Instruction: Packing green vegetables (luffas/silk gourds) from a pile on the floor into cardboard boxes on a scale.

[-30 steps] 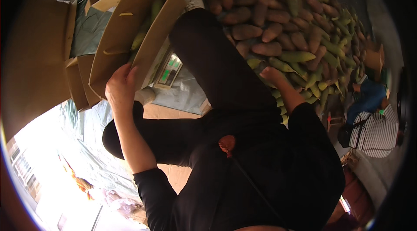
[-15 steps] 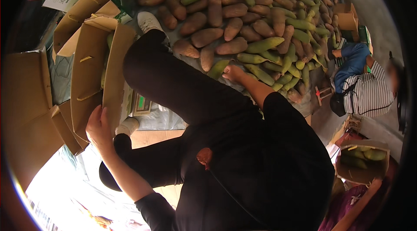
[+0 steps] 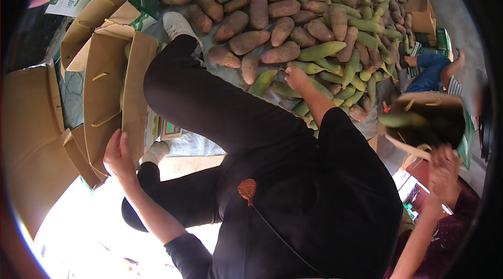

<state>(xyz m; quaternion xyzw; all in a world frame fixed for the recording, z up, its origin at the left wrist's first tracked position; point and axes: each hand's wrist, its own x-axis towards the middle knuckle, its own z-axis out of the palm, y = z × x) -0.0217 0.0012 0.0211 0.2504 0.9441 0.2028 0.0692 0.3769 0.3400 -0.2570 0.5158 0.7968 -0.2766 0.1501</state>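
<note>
At the left, my left hand (image 3: 119,158) pinches the near end of a tall brown cardboard box (image 3: 102,85) with yellow cord handles. A little green shows in the gap between its walls. My right hand (image 3: 298,79) is closed at the near edge of a big pile, against the green radishes; what its fingers hold, if anything, is hidden. One green radish (image 3: 263,83) lies just left of it, another (image 3: 284,89) just below. Reddish-brown radishes (image 3: 249,42) spread beyond the hand, mixed with more green ones.
A scale (image 3: 170,130) with a green display stands beside the box. More open cardboard (image 3: 31,121) lies at the far left. At the right, a co-worker's hand (image 3: 445,174) holds an open box (image 3: 419,145) with green radishes in it. Another person (image 3: 432,72) is farther back.
My right hand has moved a little right and away along the pile. My left hand stays on the box. The co-worker's box at the right has been lifted and moved forward.
</note>
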